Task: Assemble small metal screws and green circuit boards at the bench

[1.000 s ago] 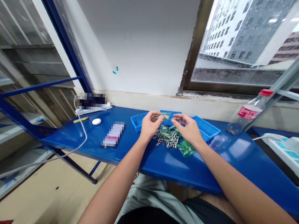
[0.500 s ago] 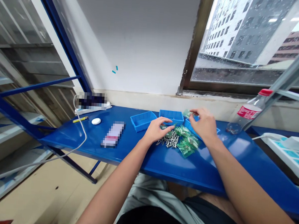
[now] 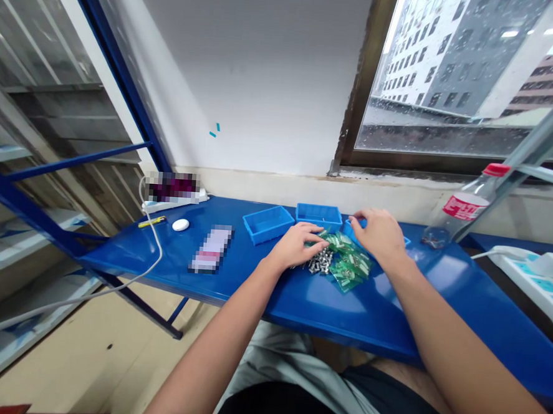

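On the blue table, my left hand (image 3: pixel 297 247) reaches over the left side of a pile, thumb and fingers apart, with no held thing visible. Under and beside its fingertips lie small silver metal parts (image 3: pixel 320 261) with thin leads. A heap of green circuit boards (image 3: pixel 350 264) spreads to their right. My right hand (image 3: pixel 378 235) is over the right blue bin (image 3: pixel 352 229), its fingers bent and thumb a little apart; no board shows in it. The hand covers much of that bin. A middle blue bin (image 3: pixel 318 216) and a left blue bin (image 3: pixel 268 224) stand behind the pile.
A plastic bottle with a red cap (image 3: pixel 466 206) stands at the right, near a power strip (image 3: pixel 534 279). On the left lie a phone (image 3: pixel 212 248), a white round object (image 3: pixel 180 225) and a yellow cutter (image 3: pixel 152 221). A white cable (image 3: pixel 156 249) hangs over the edge.
The green board at my right fingertips is no longer visible there, and that hand is slightly lower over the right bin. My left hand has moved a little right and down onto the pile.
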`<move>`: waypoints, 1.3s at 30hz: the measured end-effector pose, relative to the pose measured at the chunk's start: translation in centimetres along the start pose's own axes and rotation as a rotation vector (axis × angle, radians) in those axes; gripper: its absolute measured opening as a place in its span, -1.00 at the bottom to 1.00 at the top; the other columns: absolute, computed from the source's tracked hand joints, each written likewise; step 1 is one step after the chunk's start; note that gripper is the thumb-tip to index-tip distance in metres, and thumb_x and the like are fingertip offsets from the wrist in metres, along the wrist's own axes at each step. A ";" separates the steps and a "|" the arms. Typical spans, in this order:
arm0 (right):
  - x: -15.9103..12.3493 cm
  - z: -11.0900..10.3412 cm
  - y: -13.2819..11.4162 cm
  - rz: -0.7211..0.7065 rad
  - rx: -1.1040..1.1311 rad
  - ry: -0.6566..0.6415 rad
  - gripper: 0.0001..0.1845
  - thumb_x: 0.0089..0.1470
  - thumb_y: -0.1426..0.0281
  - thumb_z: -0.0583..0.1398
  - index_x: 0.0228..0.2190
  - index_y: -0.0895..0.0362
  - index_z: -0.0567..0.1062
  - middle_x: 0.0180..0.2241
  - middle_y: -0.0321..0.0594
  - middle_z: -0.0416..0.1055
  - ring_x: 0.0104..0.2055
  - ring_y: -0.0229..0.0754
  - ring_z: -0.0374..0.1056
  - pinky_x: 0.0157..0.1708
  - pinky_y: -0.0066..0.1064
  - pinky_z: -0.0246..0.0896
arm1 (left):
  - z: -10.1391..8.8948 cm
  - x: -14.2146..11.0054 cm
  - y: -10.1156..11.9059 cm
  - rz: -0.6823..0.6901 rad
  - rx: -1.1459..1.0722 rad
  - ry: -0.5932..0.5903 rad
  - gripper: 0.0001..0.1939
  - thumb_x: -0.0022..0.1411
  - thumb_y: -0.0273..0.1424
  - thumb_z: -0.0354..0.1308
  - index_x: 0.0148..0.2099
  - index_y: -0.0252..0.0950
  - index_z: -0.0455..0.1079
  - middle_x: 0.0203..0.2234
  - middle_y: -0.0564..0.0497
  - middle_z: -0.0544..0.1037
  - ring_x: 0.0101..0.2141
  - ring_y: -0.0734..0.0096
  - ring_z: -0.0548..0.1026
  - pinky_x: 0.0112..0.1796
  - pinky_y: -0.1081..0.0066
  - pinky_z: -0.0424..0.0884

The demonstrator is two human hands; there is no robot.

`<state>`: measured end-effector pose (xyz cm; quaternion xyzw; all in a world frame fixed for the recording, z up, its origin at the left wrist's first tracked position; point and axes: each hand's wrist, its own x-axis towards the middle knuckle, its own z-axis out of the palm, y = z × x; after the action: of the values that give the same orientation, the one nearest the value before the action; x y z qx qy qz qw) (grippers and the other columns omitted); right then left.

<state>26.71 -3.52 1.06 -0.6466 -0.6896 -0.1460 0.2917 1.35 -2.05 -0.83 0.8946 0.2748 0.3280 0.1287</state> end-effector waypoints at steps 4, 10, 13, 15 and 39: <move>-0.1 -0.1 -0.5 -0.041 0.059 0.032 -0.67 0.29 0.21 0.13 -0.23 0.13 0.62 -0.24 0.00 0.57 -0.10 0.12 0.40 -0.06 -0.10 0.24 | 0.0 0.1 0.0 0.018 -0.016 0.041 -0.66 0.36 -0.19 0.24 0.07 -0.23 0.61 0.05 -0.13 0.64 0.12 0.11 0.53 0.20 0.07 0.38; -0.2 -0.8 -2.5 -0.111 0.395 0.094 -0.69 0.31 0.19 0.16 -0.17 0.12 0.61 -0.17 -0.03 0.60 -0.09 0.08 0.48 0.00 -0.07 0.34 | -0.7 0.3 0.6 -0.046 -0.105 0.249 -0.63 0.35 -0.31 0.25 0.16 -0.26 0.51 0.08 -0.16 0.60 0.10 0.13 0.54 0.16 0.13 0.43; -0.6 -0.7 -4.0 -0.042 0.677 0.016 -0.61 0.23 0.14 0.26 -0.02 0.10 0.58 -0.10 -0.06 0.61 -0.17 0.00 0.54 -0.09 -0.12 0.45 | -0.9 0.3 0.7 -0.139 -0.262 0.341 -0.71 0.35 -0.34 0.24 0.09 -0.27 0.52 0.02 -0.15 0.61 -0.03 0.19 0.60 0.00 0.23 0.54; -0.9 -0.3 -4.7 -0.027 0.826 -0.065 -0.54 0.18 0.15 0.31 0.05 0.08 0.55 -0.08 -0.07 0.61 -0.09 0.02 0.55 -0.05 -0.12 0.47 | -0.8 0.4 0.5 -0.192 -0.397 0.357 -0.73 0.34 -0.34 0.26 0.05 -0.29 0.50 -0.01 -0.16 0.62 -0.09 0.22 0.63 -0.08 0.28 0.56; -1.1 0.8 -5.5 0.300 1.317 -0.242 -0.48 0.08 -0.05 0.34 -0.13 0.10 0.60 -0.28 -0.11 0.61 -0.22 0.00 0.52 -0.40 -0.30 0.42 | -1.2 0.3 1.1 -0.112 -0.261 0.332 -0.74 0.36 -0.35 0.22 0.04 -0.21 0.61 -0.03 -0.10 0.65 -0.04 0.22 0.60 -0.09 0.28 0.56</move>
<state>21.13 -4.65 0.79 -0.4345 -0.5654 0.4189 0.5622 1.16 -2.72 0.70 0.7875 0.2967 0.4960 0.2142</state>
